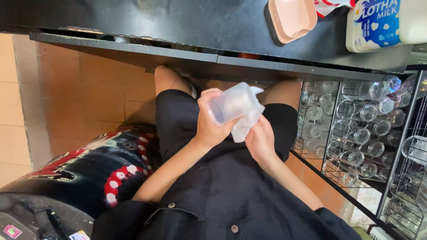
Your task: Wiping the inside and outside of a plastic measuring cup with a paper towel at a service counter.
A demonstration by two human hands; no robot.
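Between both hands' fingers [209,103] — plastic cup [231,104]

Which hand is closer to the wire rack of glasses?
Right. The right hand is beside the wire rack; the left hand sits farther away, holding the cup.

Up and to the right of our hands, on the black counter, we see a boxy white milk carton with a blue printed panel dotted with white shapes [378,22], and just left of it the corner of a crumpled white wrapper with red stripes [331,5]. Far down to the left of our left hand, on the dark round surface in the bottom corner, lie a small square pink sticker [12,231] and a small multicoloured label [80,235].
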